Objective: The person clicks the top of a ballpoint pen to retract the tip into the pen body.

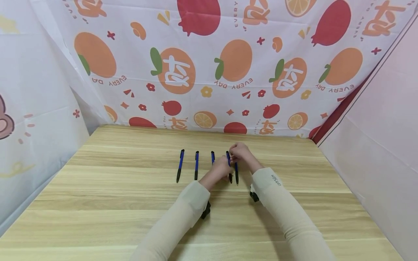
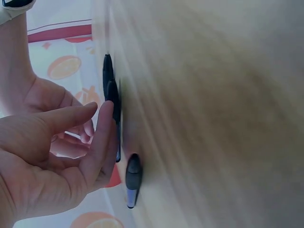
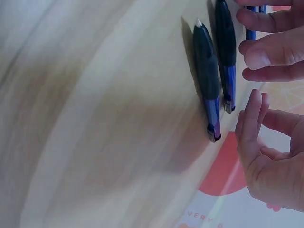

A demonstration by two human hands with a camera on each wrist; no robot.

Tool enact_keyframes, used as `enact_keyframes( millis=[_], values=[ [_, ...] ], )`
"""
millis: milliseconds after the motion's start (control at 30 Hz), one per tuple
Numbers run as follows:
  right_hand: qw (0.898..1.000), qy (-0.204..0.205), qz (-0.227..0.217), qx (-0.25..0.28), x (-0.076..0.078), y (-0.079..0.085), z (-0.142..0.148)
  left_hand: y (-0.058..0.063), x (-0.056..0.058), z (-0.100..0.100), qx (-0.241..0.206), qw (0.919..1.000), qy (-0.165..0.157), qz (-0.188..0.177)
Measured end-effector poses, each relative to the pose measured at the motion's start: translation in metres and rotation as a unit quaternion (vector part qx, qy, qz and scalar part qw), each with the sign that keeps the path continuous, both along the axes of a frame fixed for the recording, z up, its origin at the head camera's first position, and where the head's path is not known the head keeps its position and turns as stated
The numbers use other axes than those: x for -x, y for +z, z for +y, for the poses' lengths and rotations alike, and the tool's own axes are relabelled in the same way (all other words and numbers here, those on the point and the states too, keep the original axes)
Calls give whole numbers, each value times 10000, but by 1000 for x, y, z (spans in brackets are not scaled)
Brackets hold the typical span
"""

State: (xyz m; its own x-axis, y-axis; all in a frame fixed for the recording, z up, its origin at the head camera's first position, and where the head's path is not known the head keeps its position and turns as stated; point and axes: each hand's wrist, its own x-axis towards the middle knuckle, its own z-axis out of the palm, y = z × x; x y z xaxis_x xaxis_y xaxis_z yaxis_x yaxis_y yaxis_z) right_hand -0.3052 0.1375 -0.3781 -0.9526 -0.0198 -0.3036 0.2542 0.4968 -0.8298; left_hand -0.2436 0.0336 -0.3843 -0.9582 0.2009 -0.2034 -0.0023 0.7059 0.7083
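Observation:
Several blue pens with black grips lie in a row on the wooden table. The rightmost pen lies close beside another pen, which is partly covered by my left hand. My left hand has its thumb and fingers apart, fingertips right by the pens; whether they touch is unclear. Just beyond, my right hand hovers by the far ends of these two pens. Its fingers are loosely bent and pinch nothing. A third pen is partly hidden behind the left hand.
Farther left on the table lie two more pens, an outer one and an inner one, spaced apart. A fruit-printed cloth hangs behind the table's far edge. White cloth hangs at the right side.

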Motion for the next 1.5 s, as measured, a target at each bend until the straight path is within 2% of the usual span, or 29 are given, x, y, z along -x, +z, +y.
enact_keyframes(
  millis=[167, 367, 567, 633, 700, 833, 1067, 1300, 1433, 1500],
  values=[
    [9999, -40, 118, -30, 2, 6, 8, 7, 3, 8, 434, 9984, -208, 311],
    [9999, -65, 53, 81, 0, 14, 17, 15, 4, 23, 824, 9957, -252, 342],
    [9998, -53, 205, -64, 0, 15, 28, 19, -1, 37, 950, 9940, -377, 396],
    [9997, -22, 239, -61, 0, 14, 32, 18, -3, 39, 908, 9945, -395, 339],
    [9995, 17, 285, -108, 0, 12, 35, 17, -4, 41, 1058, 9922, -489, 433],
    [9991, 50, 353, -249, 2, 9, 40, 11, -5, 44, 1422, 9848, -648, 759],
    [9994, -74, 254, -215, 1, 3, 44, 3, -7, 48, 1890, 9719, -632, 1251],
    [9995, -177, 177, -185, 0, -1, 44, 0, -10, 52, 1813, 9758, -382, 1158],
    [9989, -116, 282, -348, -1, -4, 45, -2, -11, 55, 2036, 9694, -412, 1305],
    [9987, -156, 250, -414, 0, -5, 45, -3, -11, 57, 2071, 9688, -366, 1311]
  ],
)
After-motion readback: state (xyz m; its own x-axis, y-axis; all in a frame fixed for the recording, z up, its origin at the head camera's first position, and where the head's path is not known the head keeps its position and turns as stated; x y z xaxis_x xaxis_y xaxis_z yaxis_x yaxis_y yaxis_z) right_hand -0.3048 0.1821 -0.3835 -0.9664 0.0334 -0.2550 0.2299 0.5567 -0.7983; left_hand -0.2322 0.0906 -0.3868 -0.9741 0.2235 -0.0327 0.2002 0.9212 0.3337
